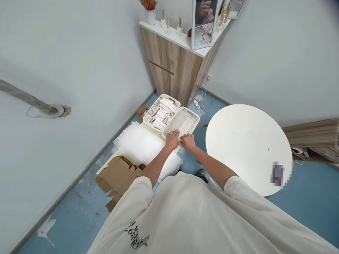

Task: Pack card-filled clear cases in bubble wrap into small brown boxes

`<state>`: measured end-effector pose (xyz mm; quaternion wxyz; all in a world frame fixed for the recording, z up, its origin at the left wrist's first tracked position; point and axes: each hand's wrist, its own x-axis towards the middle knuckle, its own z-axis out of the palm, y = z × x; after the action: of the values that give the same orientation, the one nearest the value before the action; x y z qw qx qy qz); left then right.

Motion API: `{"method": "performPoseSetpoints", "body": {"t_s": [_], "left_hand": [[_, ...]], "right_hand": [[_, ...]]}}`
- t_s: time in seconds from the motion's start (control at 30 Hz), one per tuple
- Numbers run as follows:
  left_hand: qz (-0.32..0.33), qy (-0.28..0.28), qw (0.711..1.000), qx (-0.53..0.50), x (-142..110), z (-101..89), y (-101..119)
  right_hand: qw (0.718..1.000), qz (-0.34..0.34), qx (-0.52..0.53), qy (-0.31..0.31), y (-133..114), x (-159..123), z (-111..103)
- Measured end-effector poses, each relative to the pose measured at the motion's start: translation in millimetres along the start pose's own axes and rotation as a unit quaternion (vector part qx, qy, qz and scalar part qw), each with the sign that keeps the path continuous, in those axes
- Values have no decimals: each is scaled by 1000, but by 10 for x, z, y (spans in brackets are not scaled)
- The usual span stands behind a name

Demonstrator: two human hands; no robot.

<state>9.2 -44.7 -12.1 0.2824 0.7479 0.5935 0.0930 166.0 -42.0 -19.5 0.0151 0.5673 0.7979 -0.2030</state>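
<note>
Two white perforated baskets stand side by side on a low surface near the room's corner. The left basket (161, 112) is full of small printed packets. The right basket (182, 121) holds a few clear flat items. My left hand (172, 138) and my right hand (187, 141) meet at the near rim of the right basket. Their fingers are curled together on a small clear piece that I cannot make out. A sheet of white foam wrap (143, 145) lies just left of my hands.
Flattened brown cardboard boxes (118, 176) lie on the blue floor at the near left. A round white table (247, 146) stands to the right. A wooden cabinet (176, 67) fills the corner, with a power strip (196, 104) and cables at its foot.
</note>
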Motion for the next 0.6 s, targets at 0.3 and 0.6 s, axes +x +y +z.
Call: {"method": "performPoseSetpoints", "body": {"t_s": [0.3,0.6], "left_hand": [[-19,3,1000,-10,66,-97,8],[0,55,997,-47,128,-207,266]], "right_hand": [[999,-18,6,30,-17,-10,-133],[995,4,16,98,173,-191,-539]]}}
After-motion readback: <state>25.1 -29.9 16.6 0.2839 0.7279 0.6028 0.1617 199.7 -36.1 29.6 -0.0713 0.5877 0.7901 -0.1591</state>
